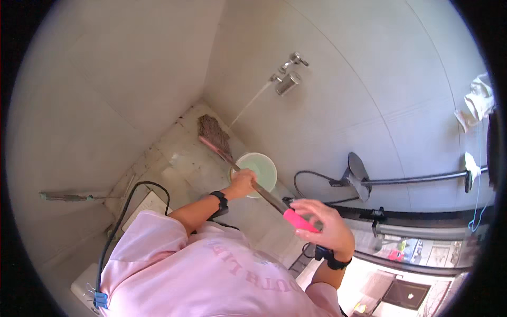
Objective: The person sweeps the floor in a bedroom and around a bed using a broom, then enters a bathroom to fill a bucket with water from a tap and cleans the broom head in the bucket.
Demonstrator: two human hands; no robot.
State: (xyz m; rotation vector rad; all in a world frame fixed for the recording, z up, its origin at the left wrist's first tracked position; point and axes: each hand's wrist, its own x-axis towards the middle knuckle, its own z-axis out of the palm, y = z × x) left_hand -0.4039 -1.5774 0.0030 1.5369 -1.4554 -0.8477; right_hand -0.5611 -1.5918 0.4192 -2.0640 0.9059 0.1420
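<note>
Pale walls (338, 95) met in a corner and enclosed a light floor (182, 193) bearing dark stains along its edge. The person's pink shirt (195, 274) filled the lower part of the view. The mop (270, 199) lay at a slant across the middle: its brown-grey head (213, 129) was near the corner, and its shaft ran past the bucket toward the person's right, finishing in a bright pink end (297, 220). A black rail (417, 179) crossed the right-hand side, with a black disc (358, 166) near its inner end. The bucket (275, 171), pale and round, stood on the floor, partly hidden behind the mop and the left hand. The right hand (331, 227) was at the pink end, fingers above and thumb below; its grip appeared loosely curved, and whether it pressed on the handle could not be told. The left hand (243, 183) was lower on the shaft, in front of the bucket, its grip wrapped around the mop. A metal tap (288, 83) on the wall was running; its thin stream (249, 109) fell toward the floor beside the head. Each wrist wore a black strap (220, 201). A blue clip (100, 300) was fixed at the shirt's left edge.
</note>
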